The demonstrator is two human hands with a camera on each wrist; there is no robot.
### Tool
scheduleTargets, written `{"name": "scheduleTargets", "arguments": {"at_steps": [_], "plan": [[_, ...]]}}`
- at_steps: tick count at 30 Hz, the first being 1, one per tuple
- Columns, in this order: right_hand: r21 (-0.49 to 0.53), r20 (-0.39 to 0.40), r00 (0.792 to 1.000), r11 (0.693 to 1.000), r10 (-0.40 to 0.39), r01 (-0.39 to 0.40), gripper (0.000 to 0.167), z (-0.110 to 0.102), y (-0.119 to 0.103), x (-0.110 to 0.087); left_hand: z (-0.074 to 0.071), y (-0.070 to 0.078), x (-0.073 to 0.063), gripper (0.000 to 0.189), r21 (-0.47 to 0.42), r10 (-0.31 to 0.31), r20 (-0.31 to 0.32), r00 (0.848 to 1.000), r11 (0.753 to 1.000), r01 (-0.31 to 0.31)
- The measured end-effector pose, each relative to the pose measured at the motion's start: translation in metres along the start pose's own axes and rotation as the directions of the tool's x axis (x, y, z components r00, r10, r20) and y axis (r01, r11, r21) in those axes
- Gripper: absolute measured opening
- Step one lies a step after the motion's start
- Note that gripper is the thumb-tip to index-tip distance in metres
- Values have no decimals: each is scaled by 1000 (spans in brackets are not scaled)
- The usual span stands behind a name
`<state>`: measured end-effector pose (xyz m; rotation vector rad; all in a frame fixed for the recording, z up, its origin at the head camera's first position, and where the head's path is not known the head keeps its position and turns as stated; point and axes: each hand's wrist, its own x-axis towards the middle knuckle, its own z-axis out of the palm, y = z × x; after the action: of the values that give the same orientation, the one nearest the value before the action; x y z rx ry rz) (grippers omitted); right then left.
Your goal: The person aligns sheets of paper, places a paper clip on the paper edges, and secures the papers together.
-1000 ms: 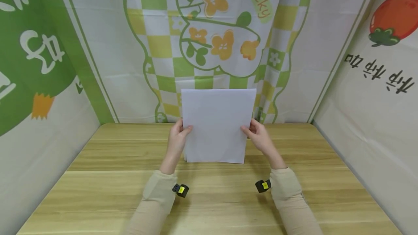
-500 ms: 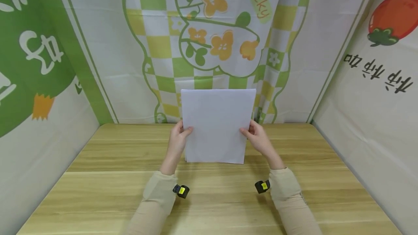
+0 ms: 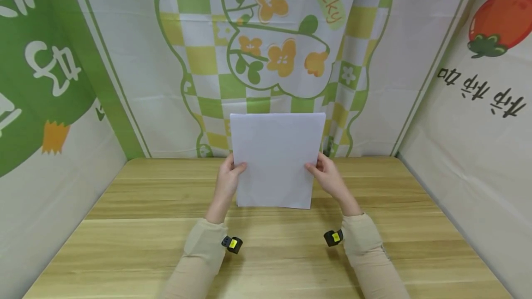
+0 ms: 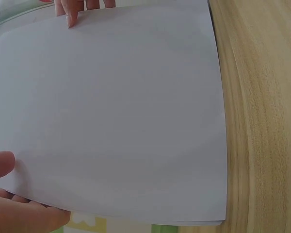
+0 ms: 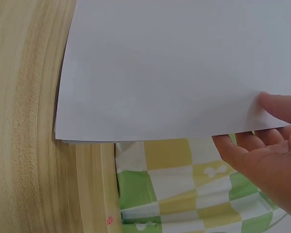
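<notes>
A stack of white paper [image 3: 276,151] stands on its short edge on the wooden table, its blank face toward me. My left hand [image 3: 227,176] grips its left side, thumb on the front and fingers behind. On the opposite side my right hand [image 3: 329,176] holds it the same way. In the left wrist view the paper [image 4: 121,111] shows slightly offset sheets at one corner. The right wrist view has the right hand [image 5: 266,145] with its thumb on the front of the paper [image 5: 174,68] and its fingertips partly hidden behind.
The wooden table [image 3: 282,262] reaches back to a green-and-white checked curtain [image 3: 203,59] close behind the paper. Printed cloth walls rise at the left [image 3: 104,151] and right [image 3: 465,151]. A small black camera sits at each wrist.
Both hands have slid very slightly down along the paper's sides. Sheet edges that stuck out at the lower left are now nearly in line. The paper stays upright in place.
</notes>
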<state>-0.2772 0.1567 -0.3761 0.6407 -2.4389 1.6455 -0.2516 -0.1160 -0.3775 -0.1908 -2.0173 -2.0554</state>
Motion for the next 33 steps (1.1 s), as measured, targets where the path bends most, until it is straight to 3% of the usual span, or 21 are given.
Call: {"name": "scheduleTargets", "arguments": {"at_steps": [10,15,22,33], "plan": [[-8,-13,1000,1000,2,-2,34,2,-4,-2,3,-2,0,37,11,30,-17,999,1000,-29],[-33,-14,1000,999,1,-2,30,3,-30,-10,3,0,-3,37,30,12,-31,999,999,-11],[-33,-34,999,999,-7,6,31,3,-6,-3,4,1,-5,37,32,4,-62,998,999,-2],[-23,-51,998,999,-27,25,38,2,-13,-4,7,11,-10,35,-1,38,-66,997,999,-38]]}}
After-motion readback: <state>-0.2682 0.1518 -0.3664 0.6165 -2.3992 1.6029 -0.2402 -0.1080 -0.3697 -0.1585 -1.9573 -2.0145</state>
